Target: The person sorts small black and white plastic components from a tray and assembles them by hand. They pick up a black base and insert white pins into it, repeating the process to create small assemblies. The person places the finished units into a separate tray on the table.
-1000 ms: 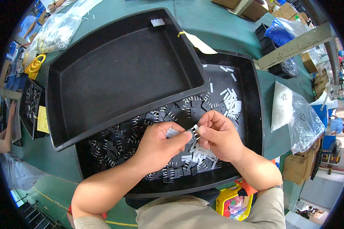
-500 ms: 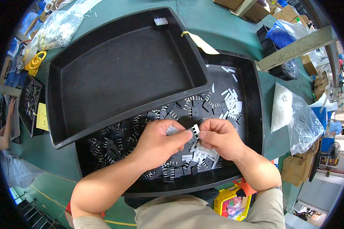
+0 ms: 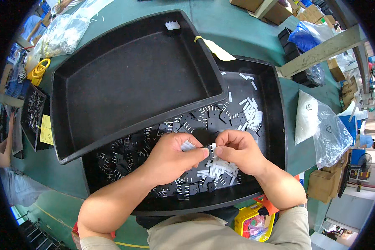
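My left hand [image 3: 171, 157] pinches a small black part with pins [image 3: 207, 152] between thumb and forefinger. Whitish strips [image 3: 188, 146] show in the curl of its fingers. On the right, my right hand [image 3: 241, 152] grips a short white toothed strip [image 3: 213, 146] by thumb and forefinger, up against the black part; how far they fit together is hidden by the fingertips. Both hands are over a large black tray [image 3: 282, 125]. In it lie many black pinned parts [image 3: 191, 188] and a heap of loose white strips [image 3: 221, 168] just below my hands.
A second black tray [image 3: 141, 79] rests across the far left of the lower one, with a white pinned block [image 3: 172, 26] in its far corner. A yellow bin [image 3: 242, 221] is near my lap. Plastic bags [image 3: 314, 121] lie at right. A co-worker's arm [image 3: 6, 143] shows far left.
My right hand has moved slightly left and the white strip has turned more upright against the black part. My left hand keeps nearly the same place.
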A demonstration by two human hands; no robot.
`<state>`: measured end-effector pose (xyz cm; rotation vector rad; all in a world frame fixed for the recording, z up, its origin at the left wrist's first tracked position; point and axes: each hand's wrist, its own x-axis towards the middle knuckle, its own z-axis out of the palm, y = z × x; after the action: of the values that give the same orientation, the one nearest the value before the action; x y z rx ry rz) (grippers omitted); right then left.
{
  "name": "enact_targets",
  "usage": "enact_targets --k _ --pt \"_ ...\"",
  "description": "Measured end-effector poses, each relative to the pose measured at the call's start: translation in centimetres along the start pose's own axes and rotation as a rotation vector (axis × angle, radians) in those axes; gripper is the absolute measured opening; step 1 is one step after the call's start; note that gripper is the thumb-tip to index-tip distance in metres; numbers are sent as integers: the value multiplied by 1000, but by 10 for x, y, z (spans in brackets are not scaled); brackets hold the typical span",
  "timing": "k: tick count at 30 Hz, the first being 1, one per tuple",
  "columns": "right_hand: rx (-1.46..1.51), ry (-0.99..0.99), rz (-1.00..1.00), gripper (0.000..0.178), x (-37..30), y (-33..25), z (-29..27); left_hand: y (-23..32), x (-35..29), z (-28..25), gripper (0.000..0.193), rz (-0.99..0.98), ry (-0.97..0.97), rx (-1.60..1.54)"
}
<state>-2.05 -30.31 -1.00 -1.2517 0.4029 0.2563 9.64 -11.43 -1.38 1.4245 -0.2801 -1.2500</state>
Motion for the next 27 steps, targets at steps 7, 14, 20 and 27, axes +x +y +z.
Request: enact_targets --k 7,14,20,27 --pt "-30 -12 24 7 -2 2 3 -6 0 3 12 13 17 50" --pt "-113 -11 1 7 -3 5 3 -8 1 3 16 83 15 139" --pt "-135 -15 -9 6 -1 5 2 -7 2 3 19 121 17 168" --pt "-2 6 -18 5 0 -2 5 0 1 2 11 59 47 7"
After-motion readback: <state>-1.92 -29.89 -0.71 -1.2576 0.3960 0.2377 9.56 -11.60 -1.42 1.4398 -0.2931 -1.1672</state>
